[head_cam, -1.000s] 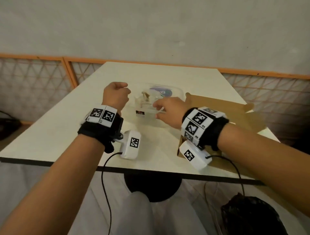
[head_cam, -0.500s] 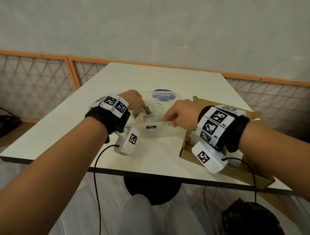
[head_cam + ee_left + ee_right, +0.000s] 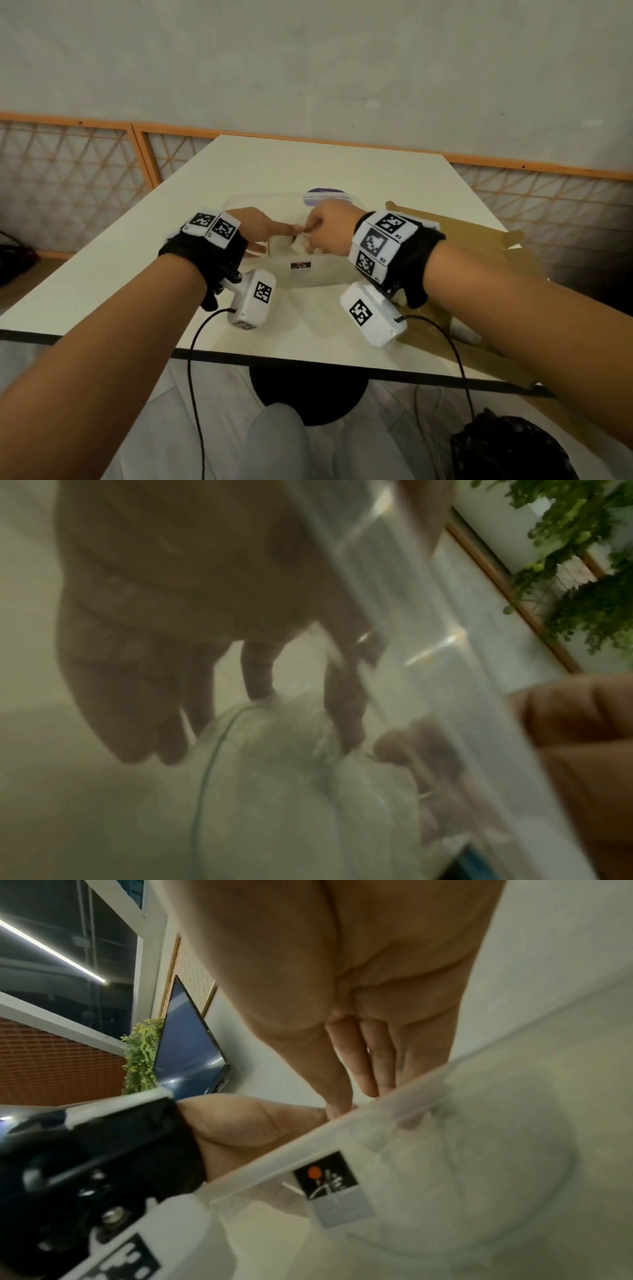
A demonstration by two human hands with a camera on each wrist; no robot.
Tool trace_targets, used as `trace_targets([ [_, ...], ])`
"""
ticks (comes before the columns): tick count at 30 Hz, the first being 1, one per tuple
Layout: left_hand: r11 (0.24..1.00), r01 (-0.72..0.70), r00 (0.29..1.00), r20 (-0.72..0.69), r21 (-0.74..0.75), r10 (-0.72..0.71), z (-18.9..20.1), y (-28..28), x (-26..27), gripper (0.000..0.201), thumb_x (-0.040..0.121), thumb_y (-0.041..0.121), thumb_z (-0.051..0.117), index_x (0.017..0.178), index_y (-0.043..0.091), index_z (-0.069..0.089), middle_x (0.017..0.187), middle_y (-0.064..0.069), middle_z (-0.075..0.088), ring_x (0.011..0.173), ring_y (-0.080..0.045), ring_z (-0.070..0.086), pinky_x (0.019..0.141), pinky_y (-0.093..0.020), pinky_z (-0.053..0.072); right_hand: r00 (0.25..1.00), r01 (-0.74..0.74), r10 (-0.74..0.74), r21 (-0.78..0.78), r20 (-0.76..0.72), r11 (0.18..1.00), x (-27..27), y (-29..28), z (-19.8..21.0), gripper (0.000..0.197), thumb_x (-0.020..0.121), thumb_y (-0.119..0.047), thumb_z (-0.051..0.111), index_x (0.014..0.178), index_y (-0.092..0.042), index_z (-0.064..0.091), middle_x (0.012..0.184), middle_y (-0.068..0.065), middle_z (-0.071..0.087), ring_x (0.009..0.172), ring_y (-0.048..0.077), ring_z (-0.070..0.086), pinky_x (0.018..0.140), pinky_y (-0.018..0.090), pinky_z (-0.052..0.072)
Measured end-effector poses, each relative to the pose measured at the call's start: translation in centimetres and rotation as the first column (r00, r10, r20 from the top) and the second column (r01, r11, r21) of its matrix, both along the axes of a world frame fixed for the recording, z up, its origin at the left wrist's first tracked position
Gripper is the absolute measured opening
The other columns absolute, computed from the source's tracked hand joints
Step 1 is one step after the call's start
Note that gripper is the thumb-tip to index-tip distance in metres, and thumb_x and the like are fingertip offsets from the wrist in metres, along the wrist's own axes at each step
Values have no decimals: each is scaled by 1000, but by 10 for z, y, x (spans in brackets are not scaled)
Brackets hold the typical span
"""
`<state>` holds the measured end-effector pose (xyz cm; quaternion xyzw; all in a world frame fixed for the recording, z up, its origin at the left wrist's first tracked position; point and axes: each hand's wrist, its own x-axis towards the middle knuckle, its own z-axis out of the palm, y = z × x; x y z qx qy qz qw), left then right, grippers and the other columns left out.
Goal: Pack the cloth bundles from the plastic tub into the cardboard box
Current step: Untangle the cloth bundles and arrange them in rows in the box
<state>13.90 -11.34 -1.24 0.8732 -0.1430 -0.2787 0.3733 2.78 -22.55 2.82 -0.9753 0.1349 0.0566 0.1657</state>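
Note:
A clear plastic tub (image 3: 308,279) with a small dark label stands mid-table. Both hands reach into it from above. My left hand (image 3: 279,231) and right hand (image 3: 308,230) meet fingertip to fingertip over a white cloth bundle (image 3: 291,247) and pinch its brownish top. The blurred left wrist view has my left hand (image 3: 301,718) set on the bundle (image 3: 291,750). In the right wrist view my right hand (image 3: 356,1096) dips behind the tub's rim (image 3: 342,1129), so its tips are hidden. The open cardboard box (image 3: 479,240) lies to the right, partly behind my right forearm.
A lid with a blue label (image 3: 325,195) lies behind the tub. Something white (image 3: 462,334) shows inside the box near its front. The table's near edge (image 3: 274,359) runs under my wrists. A black bag (image 3: 507,445) sits on the floor at lower right.
Both hands have moved from the tub's front rim into the tub and come together over the bundle. The view has tilted down and closer.

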Motion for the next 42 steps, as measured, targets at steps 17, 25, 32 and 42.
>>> trace_targets([
  [17, 847, -86, 918, -372, -524, -137, 4, 5, -7, 24, 94, 22, 51, 116, 17, 59, 113, -3, 65, 96, -19, 60, 84, -31, 44, 970, 55, -94, 174, 222, 983, -7, -20, -3, 67, 67, -46, 77, 123, -22, 48, 123, 1, 55, 100, 21, 59, 84, 29, 47],
  [25, 800, -141, 857, -477, -584, -197, 4, 6, -4, 24, 99, 28, 41, 101, 15, 61, 95, -4, 69, 89, -19, 61, 85, -32, 45, 945, -27, -69, 287, 319, 958, -3, -22, -4, 36, 72, -29, 77, 104, -27, 60, 108, -2, 58, 67, 18, 65, 67, 25, 55],
  [32, 841, -209, 825, -551, -499, -122, 5, 2, -6, 35, 99, 32, 44, 114, 8, 65, 114, -15, 68, 102, -32, 62, 93, -51, 45, 901, 73, -275, 508, 336, 858, 5, -39, -9, 15, 85, -4, 60, 77, -15, 67, 76, 8, 68, 59, 17, 64, 61, 26, 58],
  [42, 915, -94, 856, -501, -393, -128, 9, 2, 1, 30, 102, 22, 35, 107, 7, 60, 80, -12, 72, 65, -25, 71, 49, -35, 56, 973, -137, 110, 123, 201, 983, 0, -8, 6, 65, 55, -68, 72, 105, -36, 45, 115, 1, 42, 96, 21, 53, 87, 39, 47],
])
